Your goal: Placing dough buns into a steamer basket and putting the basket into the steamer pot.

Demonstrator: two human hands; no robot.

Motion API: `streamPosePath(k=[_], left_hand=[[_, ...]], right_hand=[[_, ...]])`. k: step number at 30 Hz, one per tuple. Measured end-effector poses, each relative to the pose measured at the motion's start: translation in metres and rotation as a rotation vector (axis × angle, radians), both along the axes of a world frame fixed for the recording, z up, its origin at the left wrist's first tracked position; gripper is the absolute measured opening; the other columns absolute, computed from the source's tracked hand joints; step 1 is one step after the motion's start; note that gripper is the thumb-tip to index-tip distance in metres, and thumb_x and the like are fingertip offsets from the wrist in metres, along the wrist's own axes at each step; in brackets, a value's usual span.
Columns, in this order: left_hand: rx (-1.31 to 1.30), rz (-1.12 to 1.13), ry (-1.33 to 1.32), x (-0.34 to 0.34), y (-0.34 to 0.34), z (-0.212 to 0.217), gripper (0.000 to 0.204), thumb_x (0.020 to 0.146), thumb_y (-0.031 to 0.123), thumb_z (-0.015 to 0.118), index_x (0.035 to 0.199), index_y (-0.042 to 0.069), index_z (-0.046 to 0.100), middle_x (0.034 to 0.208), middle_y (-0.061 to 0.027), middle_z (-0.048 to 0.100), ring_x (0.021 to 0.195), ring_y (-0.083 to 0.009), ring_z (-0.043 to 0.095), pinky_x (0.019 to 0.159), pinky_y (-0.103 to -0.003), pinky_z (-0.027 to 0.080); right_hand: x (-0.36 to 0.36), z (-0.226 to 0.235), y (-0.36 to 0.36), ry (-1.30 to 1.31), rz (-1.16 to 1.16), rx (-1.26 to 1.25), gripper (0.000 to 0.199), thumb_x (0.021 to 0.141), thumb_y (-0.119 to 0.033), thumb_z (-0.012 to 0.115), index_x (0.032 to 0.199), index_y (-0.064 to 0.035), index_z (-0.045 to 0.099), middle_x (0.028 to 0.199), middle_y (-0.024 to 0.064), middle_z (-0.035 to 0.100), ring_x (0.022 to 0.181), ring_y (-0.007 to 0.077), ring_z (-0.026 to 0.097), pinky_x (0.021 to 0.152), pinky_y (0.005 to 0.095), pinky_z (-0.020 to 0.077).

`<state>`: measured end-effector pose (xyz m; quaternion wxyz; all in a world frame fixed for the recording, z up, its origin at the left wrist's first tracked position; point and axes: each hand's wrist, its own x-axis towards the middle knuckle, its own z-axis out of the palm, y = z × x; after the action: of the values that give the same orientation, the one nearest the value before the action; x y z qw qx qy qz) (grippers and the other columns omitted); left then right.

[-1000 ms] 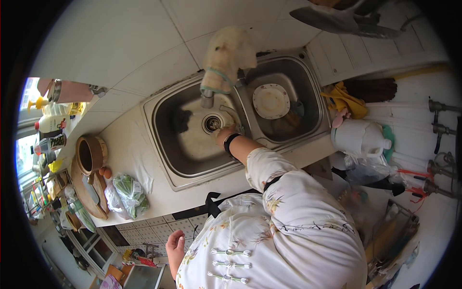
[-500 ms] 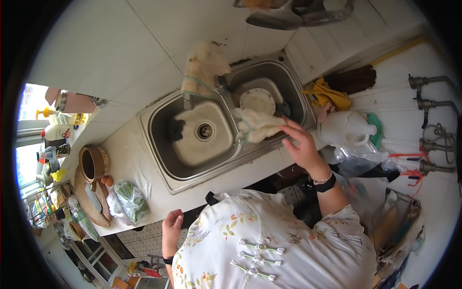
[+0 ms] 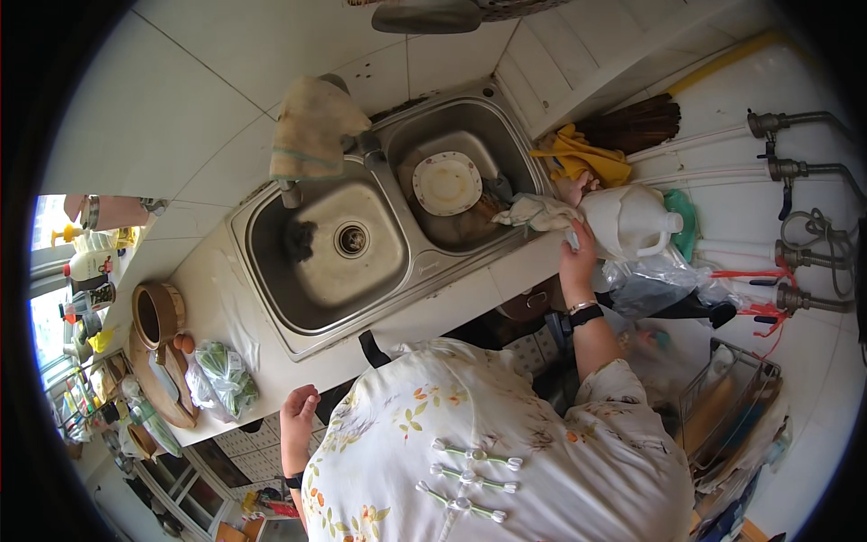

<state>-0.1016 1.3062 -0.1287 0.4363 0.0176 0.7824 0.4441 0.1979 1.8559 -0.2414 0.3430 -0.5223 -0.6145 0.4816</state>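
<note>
At the right rim of the double sink, my right hand (image 3: 579, 257) is closed on one end of a pale dishcloth (image 3: 539, 213). The cloth lies bunched across the rim beside a white plastic jug (image 3: 629, 222). My left hand (image 3: 297, 417) hangs by the counter's front edge, its fingers curled together, with nothing visible in it. Inside the right basin (image 3: 506, 113) rests a white plate (image 3: 447, 183) with a patterned rim. The left basin (image 3: 384, 262) holds a dark scrubber (image 3: 299, 241) beside its drain. A second cloth (image 3: 313, 126) hangs over the faucet.
On the left counter stand a brown clay pot (image 3: 155, 315), a cutting board (image 3: 144, 363) with a cleaver (image 3: 166, 379), eggs (image 3: 184, 343) and bagged greens (image 3: 226, 378). Yellow gloves (image 3: 591, 155) and a dark brush (image 3: 643, 125) lie at the right, near wall pipes (image 3: 790, 169).
My right hand has carried the dishcloth rightward, from above the sink divider to the right rim beside the jug. The whole view has shifted slightly. My left hand stays low by the counter.
</note>
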Motion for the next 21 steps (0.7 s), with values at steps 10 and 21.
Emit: streamPosePath(k=[10, 21], left_hand=[[-0.083, 0.002, 0.146, -0.007, -0.011, 0.021, 0.029, 0.092, 0.012, 0.064, 0.117, -0.003, 0.062, 0.105, -0.0103, 0.069, 0.096, -0.0158, 0.065, 0.087, -0.029, 0.052], [0.06, 0.496, 0.638, -0.142, -0.142, 0.022, 0.038, 0.088, 0.011, 0.068, 0.122, -0.002, 0.058, 0.112, -0.0105, 0.065, 0.101, -0.0174, 0.061, 0.09, -0.031, 0.05]], right_hand=[[-0.022, -0.037, -0.006, -1.114, 0.537, 0.596, 0.044, 0.082, -0.006, 0.058, 0.125, 0.0009, 0.058, 0.145, 0.018, 0.043, 0.132, 0.039, 0.041, 0.104, 0.0465, 0.0424], [-0.08, 0.068, -0.052, -0.943, 0.563, 0.492, 0.031, 0.088, -0.001, 0.054, 0.118, -0.0021, 0.061, 0.119, 0.0201, 0.062, 0.109, 0.036, 0.059, 0.087, 0.0447, 0.0494]])
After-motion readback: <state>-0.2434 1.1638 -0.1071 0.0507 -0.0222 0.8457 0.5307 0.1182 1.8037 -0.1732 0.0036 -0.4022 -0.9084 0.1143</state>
